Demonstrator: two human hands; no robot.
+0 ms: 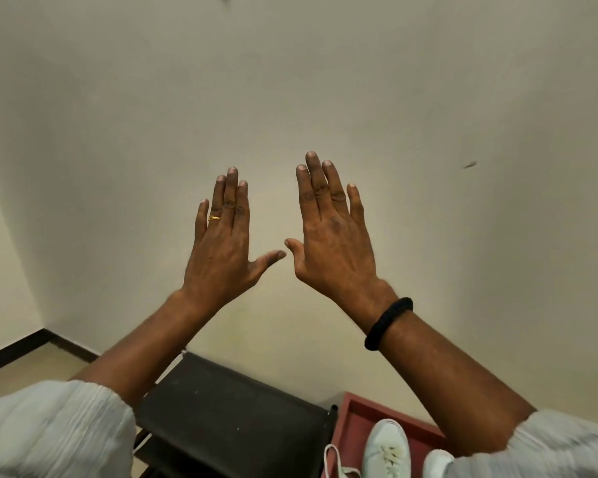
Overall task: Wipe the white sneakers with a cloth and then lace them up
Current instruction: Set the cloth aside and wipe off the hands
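Both hands are raised in front of the cream wall, backs toward me, fingers straight and spread, holding nothing. My left hand [223,243] wears a gold ring; my right hand [334,243] has a black band at the wrist. Their thumb tips nearly meet. Far below them, at the bottom right, a white sneaker [387,448] stands on a red tray [356,415], toe pointing away from me. The toe of a second white sneaker [437,462] peeks out beside my right sleeve. A loose white lace [334,460] loops at the tray's left edge. No cloth is in view.
A black stool or rack top [228,415] stands against the wall left of the red tray. A dark skirting strip [32,346] runs along the floor at the lower left corner. The cream wall [290,98] fills most of the view.
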